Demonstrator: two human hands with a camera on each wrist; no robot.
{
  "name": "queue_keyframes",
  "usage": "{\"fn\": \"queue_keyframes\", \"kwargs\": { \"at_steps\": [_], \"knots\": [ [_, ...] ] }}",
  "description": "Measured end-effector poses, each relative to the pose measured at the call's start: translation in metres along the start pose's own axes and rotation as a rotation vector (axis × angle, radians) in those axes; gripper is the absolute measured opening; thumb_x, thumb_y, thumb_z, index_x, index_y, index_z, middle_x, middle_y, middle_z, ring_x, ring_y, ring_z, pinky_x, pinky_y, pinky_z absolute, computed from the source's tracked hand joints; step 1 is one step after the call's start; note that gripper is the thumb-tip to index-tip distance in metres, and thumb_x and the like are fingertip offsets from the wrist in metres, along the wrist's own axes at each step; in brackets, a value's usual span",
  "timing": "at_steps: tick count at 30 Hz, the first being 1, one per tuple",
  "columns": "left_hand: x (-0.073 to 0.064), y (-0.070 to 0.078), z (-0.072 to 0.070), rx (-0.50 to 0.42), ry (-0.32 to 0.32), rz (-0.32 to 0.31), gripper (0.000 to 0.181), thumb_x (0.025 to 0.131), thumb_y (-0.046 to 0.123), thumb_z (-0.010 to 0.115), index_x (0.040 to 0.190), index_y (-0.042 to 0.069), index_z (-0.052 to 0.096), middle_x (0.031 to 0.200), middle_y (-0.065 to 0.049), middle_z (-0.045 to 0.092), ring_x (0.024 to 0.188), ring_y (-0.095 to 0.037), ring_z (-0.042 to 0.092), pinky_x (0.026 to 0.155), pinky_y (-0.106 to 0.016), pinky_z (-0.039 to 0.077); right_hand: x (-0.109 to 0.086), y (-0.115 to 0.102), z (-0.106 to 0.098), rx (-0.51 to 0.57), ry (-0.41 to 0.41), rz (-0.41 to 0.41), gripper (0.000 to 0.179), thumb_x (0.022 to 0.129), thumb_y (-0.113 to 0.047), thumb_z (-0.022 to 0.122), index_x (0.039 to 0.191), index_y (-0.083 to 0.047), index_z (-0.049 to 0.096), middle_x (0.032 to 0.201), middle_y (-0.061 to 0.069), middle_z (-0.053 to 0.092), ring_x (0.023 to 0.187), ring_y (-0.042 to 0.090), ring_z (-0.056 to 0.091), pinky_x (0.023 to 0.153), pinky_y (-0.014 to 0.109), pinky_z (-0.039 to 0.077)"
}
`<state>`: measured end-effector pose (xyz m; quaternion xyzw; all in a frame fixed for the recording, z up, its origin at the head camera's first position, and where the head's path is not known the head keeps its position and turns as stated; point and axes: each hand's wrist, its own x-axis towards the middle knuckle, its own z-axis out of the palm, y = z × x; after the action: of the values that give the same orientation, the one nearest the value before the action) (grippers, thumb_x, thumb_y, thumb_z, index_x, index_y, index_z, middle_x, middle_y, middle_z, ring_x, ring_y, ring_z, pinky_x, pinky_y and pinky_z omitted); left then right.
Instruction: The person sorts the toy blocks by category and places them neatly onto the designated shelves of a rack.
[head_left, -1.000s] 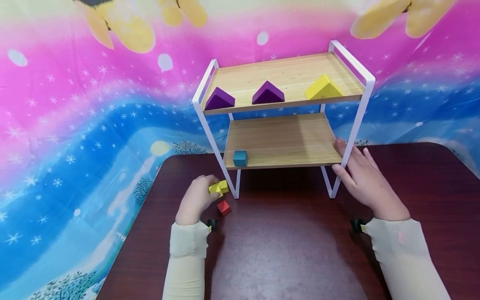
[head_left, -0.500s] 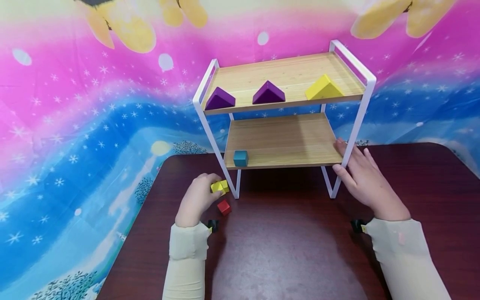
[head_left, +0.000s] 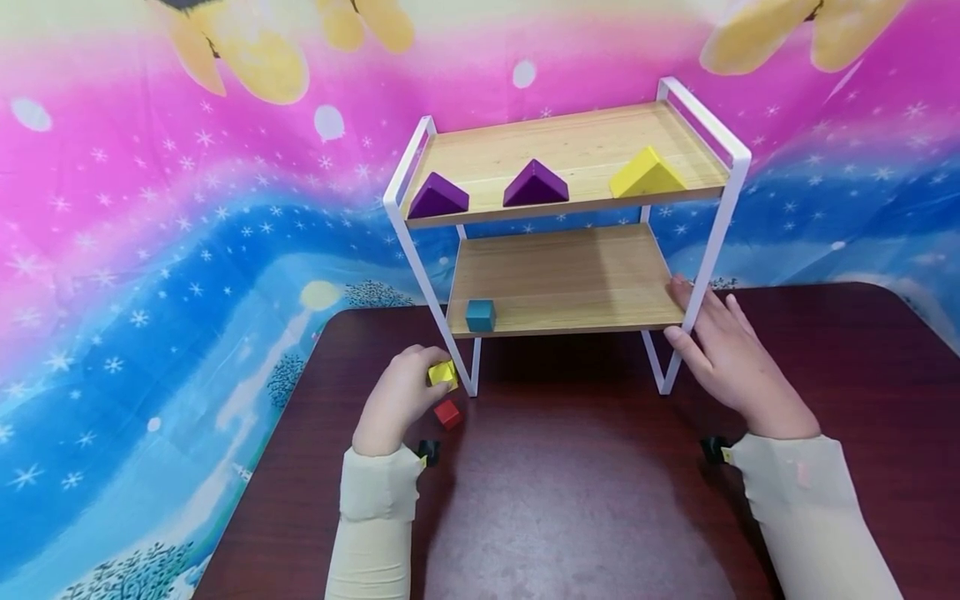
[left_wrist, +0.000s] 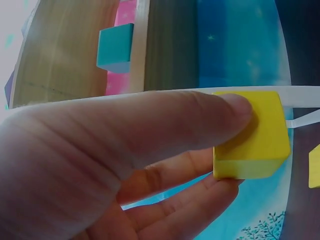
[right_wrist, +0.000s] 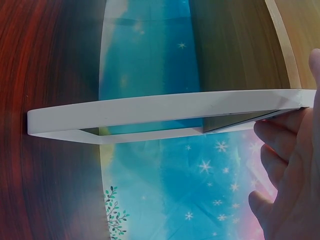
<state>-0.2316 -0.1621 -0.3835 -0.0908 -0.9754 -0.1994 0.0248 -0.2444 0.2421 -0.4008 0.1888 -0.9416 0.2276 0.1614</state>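
My left hand [head_left: 396,398] pinches a yellow cube [left_wrist: 260,137] beside the rack's left leg, thumb on one face and fingers on the opposite side. Part of a second yellow block [left_wrist: 314,167] shows at the edge of the left wrist view; in the head view the two yellow blocks overlap. Close below the left hand, a red cube [head_left: 447,414] lies on the table. My right hand [head_left: 738,371] rests against the rack's white right side frame [head_left: 708,250], its fingers extended and spread, the thumb on the near side of the post.
The two-tier wooden rack [head_left: 555,279] carries a teal cube [head_left: 481,316] at the lower shelf's left. Along the upper front edge are two purple triangular blocks, one at left [head_left: 439,197], and a yellow triangular block [head_left: 647,173]. A patterned cloth [head_left: 225,250] hangs behind the table [head_left: 570,492].
My left hand has shifted slightly right with the yellow cube, which now overlaps the other yellow block in the head view. The right hand and the rack have stayed in place.
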Motion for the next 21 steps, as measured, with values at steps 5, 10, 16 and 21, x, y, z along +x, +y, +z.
{"fn": "queue_keyframes", "kwargs": {
  "at_steps": [5, 10, 16, 21],
  "knots": [
    [-0.002, 0.003, -0.003, 0.003, 0.002, 0.007, 0.035, 0.076, 0.013, 0.078, 0.109, 0.010, 0.069, 0.102, -0.008, 0.063, 0.085, -0.022, 0.056, 0.080, -0.036, 0.053, 0.000, -0.001, 0.000, 0.003, -0.001, 0.002, 0.062, 0.100, -0.039, 0.040, 0.152, -0.020, 0.012, 0.156, 0.009, 0.014, 0.144, 0.026, 0.004, 0.112, 0.046, -0.009],
    [-0.005, 0.006, -0.007, -0.004, 0.005, 0.012, 0.036, 0.076, 0.013, 0.079, 0.110, 0.010, 0.068, 0.102, -0.007, 0.062, 0.086, -0.022, 0.056, 0.080, -0.035, 0.053, 0.001, -0.001, 0.000, 0.007, -0.011, 0.007, 0.062, 0.100, -0.040, 0.039, 0.152, -0.020, 0.011, 0.156, 0.008, 0.013, 0.144, 0.026, 0.002, 0.112, 0.046, -0.010],
    [-0.008, 0.009, -0.009, 0.000, 0.009, 0.028, 0.037, 0.076, 0.014, 0.079, 0.111, 0.009, 0.068, 0.104, -0.007, 0.062, 0.088, -0.022, 0.056, 0.081, -0.035, 0.053, 0.001, -0.001, 0.000, 0.014, -0.012, 0.004, 0.062, 0.100, -0.039, 0.040, 0.152, -0.020, 0.011, 0.156, 0.008, 0.012, 0.144, 0.026, 0.003, 0.112, 0.047, -0.010],
    [-0.010, 0.012, -0.011, -0.005, 0.014, 0.028, 0.039, 0.076, 0.015, 0.079, 0.113, 0.010, 0.068, 0.107, -0.007, 0.062, 0.091, -0.022, 0.058, 0.083, -0.037, 0.052, 0.000, -0.001, 0.000, 0.015, -0.001, -0.002, 0.062, 0.100, -0.036, 0.041, 0.152, -0.019, 0.013, 0.156, 0.009, 0.014, 0.143, 0.027, 0.005, 0.112, 0.047, -0.008]
  ]
}}
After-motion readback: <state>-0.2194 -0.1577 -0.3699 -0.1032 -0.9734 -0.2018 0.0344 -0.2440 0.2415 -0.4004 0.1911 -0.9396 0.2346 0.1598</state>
